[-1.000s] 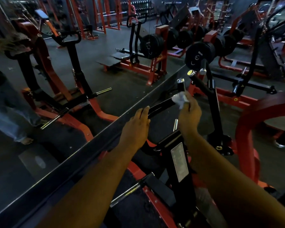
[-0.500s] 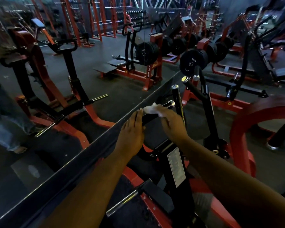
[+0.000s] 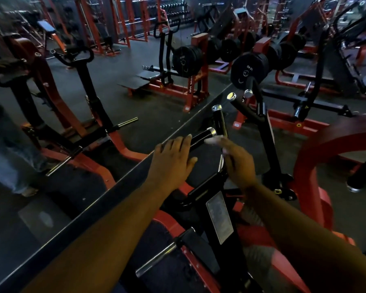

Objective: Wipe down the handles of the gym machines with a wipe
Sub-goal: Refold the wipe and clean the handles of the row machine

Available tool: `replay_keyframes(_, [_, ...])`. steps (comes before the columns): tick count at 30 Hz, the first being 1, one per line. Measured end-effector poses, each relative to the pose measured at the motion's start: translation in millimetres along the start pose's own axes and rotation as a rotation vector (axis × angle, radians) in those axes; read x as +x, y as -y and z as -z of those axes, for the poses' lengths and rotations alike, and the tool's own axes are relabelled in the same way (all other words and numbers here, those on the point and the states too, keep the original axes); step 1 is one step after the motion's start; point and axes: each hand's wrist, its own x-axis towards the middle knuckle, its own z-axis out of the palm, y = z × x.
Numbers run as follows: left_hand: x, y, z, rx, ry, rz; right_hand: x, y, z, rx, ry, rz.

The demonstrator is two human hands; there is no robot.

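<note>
Head view looks down over two bare forearms reaching to a black and red gym machine (image 3: 218,210) that stands beside a big wall mirror (image 3: 72,115).

At the centre, the left hand (image 3: 172,159) lies palm down on the near part of a black handle (image 3: 202,136). Its fingers are stretched out and loose, resting on the bar, and the thumb points to the right. The handle runs up and to the right from under the fingers and ends in a shiny metal cap. A second black handle (image 3: 219,120), also with a metal cap, rises more steeply just behind the first one.

The right hand (image 3: 238,160) is a little to the right of these handles and is blurred. A pale, white wipe (image 3: 212,141) shows at its fingertips, just beside the lower handle and below the steeper one. I cannot tell if the wipe touches a bar. The fingers seem to pinch the wipe, but the blur hides the exact grip.

Behind the machine, two more black handles (image 3: 244,105) with metal caps stand on a black post. Further back, black weight plates (image 3: 249,69) sit on a red frame. A curved red frame (image 3: 304,166) fills the right side. A grey label plate (image 3: 219,217) is on the black column below the hands.
</note>
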Motion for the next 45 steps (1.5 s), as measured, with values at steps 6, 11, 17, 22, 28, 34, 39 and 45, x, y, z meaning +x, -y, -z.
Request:
replay_keyframes(6, [54.6,-29.7,-3.0,0.126,0.213,0.005,89.1,-44.7,16.7,-0.240,0.089,-0.049])
replay_keyframes(11, [62.9,-35.9,-3.2,0.197,0.224,0.047,86.2,-82.7,-14.7,-0.354,0.222,0.023])
replay_keyframes(17, [63.0,-39.1,-5.0,0.246,0.206,0.071,-21.2,-97.8,-15.5,-0.231,0.232,0.213])
replay_keyframes(22, [61.3,-38.7,-7.3,0.219,0.193,0.076,-79.2,-69.5,-6.8,-0.004,0.260,0.048])
replay_keyframes(28, [56.5,-35.7,-4.9,0.209,0.171,0.028,-34.9,-36.6,6.7,0.014,0.092,-0.139])
replay_keyframes(34, [42.9,-25.7,-10.1,0.256,0.150,-0.121,-71.6,3.6,-26.0,-0.166,0.241,-0.380])
replay_keyframes(39, [28.5,-22.4,-8.6,0.164,0.159,-0.248,-89.3,58.9,-10.6,-0.046,0.115,-0.646])
replay_keyframes(45, [-8.4,-65.0,-8.5,-0.051,0.288,-0.381,-140.2,86.5,33.0,-0.113,0.038,-0.878])
